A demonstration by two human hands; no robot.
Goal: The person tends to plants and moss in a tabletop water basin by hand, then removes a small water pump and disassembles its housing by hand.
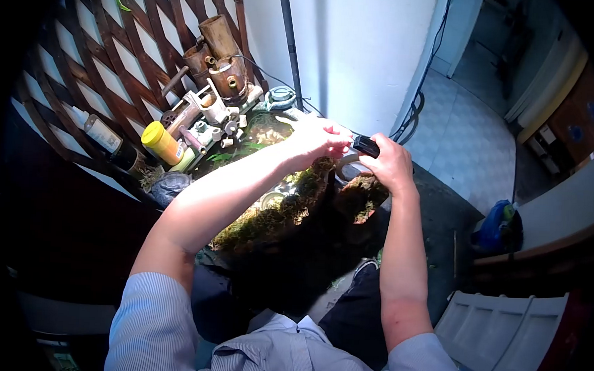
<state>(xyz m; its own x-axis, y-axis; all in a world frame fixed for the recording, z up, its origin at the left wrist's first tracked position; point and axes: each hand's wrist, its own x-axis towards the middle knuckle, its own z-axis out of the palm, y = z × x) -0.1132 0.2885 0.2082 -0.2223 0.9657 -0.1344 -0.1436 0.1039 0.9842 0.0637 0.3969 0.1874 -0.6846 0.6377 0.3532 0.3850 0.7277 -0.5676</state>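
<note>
My right hand (392,166) is closed around a small black block-like object (365,146), its exact kind unclear. Close beside the left end of that object, my left hand (315,138) has its fingers curled in; strong sunlight washes it out, and whatever is between the fingertips cannot be made out. Both hands are above a pond-like basin (263,134) with water and green plants. Below them runs a moss-covered edge (269,221), and a mossy clump (361,198) sits beneath my right hand.
On the basin's far left side stand bamboo pipes (230,76), white plastic fittings (211,109), a yellow-lidded jar (163,143) and a bottle (104,134). A dark pole (290,46) rises behind, with cables (416,104) along the wall. A blue bag (496,227) lies at right.
</note>
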